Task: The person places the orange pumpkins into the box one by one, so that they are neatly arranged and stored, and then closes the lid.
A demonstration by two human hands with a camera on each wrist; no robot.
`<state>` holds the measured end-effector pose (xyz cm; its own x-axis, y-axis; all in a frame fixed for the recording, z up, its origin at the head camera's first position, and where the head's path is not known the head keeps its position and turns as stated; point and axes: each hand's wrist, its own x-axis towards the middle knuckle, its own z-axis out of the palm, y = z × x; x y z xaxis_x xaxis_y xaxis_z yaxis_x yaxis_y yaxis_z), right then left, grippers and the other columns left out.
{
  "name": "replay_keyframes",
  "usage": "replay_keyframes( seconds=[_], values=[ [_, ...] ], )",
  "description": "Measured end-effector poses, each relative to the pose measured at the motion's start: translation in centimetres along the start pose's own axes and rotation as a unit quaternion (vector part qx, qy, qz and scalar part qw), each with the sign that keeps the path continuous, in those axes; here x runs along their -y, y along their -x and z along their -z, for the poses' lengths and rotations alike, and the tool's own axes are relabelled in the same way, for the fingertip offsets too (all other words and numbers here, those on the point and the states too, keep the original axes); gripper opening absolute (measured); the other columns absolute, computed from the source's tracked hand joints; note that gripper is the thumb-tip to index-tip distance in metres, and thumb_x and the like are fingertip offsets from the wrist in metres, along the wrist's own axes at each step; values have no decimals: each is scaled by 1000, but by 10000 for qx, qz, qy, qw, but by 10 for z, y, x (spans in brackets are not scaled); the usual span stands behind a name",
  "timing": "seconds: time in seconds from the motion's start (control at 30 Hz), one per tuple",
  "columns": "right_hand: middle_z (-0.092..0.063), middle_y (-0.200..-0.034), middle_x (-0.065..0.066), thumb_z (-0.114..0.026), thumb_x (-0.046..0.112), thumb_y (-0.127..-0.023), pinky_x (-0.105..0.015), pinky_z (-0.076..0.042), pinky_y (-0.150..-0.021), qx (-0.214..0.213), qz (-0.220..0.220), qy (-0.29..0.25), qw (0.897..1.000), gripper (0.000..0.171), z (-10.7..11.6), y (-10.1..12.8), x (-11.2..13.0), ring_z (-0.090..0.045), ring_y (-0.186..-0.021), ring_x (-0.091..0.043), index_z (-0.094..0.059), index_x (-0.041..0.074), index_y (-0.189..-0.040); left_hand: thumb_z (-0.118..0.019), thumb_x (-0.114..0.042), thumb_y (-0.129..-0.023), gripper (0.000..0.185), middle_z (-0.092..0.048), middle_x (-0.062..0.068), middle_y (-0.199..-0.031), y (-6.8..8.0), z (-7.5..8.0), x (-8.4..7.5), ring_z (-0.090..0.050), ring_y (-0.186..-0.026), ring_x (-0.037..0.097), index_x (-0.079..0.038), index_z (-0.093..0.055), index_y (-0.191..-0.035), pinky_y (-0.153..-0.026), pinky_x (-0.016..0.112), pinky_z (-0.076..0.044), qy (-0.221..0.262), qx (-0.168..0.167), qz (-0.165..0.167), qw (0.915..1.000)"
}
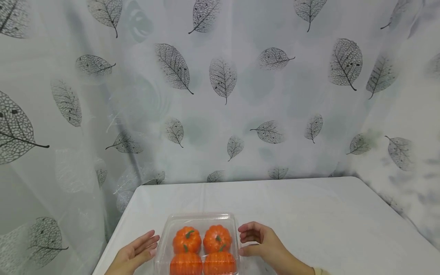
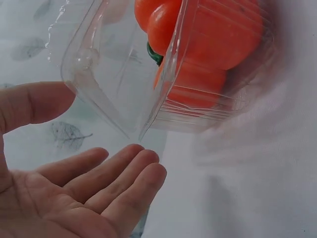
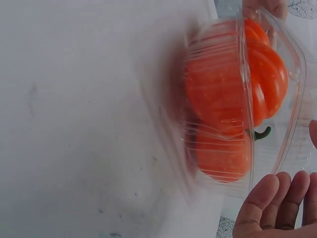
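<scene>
A clear plastic clamshell box (image 1: 203, 219) sits shut on the white table (image 1: 309, 214) near its front edge, with several orange toy pumpkins (image 1: 187, 240) inside. My left hand (image 1: 137, 252) lies open, palm up, just left of the box, fingers straight and slightly apart from its corner (image 2: 114, 74). My right hand (image 1: 261, 242) hovers at the box's right side with loosely curled fingers, holding nothing. In the right wrist view the fingertips (image 3: 277, 198) sit next to the lid's rim (image 3: 292, 74), and the pumpkins (image 3: 223, 89) show through the plastic.
A translucent curtain printed with grey leaves (image 1: 223, 76) hangs behind and on both sides of the table. The tabletop stretches bare to the right and behind the box. The table's left edge (image 1: 117, 233) is close to my left hand.
</scene>
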<state>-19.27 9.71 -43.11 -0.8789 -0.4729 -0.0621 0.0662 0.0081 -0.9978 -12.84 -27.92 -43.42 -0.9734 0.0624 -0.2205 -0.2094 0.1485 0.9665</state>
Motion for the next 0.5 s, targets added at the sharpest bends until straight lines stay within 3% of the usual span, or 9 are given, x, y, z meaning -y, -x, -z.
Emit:
replay_keyframes(
  seconds=[0.13,0.3,0.5],
  values=[
    [-55,-99,-14,-75,0,-70,-31,-48,-80,106,119,170,9997,49,-1,2,-6,-54,-93,-28,-52,-7,-113,-55,-32,-92,77,-39,26,-135,2,3,5,-53,-110,31,8,-13,-142,-83,45,-46,210,377,348,9985],
    [-53,-95,-12,-74,0,-71,-30,-49,-76,233,21,201,9995,49,-2,7,-11,-57,-87,-27,-50,-9,-112,-58,-28,-90,80,-47,26,-128,5,2,19,-57,-103,33,12,-10,-141,-80,45,-48,597,661,467,9949],
    [-49,-94,-11,-73,2,-72,-33,-51,-71,196,-589,-132,9980,52,-3,10,-12,-57,-81,-22,-44,-7,-115,-58,-29,-89,71,-59,23,-111,6,0,38,-62,-93,32,19,-29,-132,-75,44,-50,608,800,595,9932]
  ],
)
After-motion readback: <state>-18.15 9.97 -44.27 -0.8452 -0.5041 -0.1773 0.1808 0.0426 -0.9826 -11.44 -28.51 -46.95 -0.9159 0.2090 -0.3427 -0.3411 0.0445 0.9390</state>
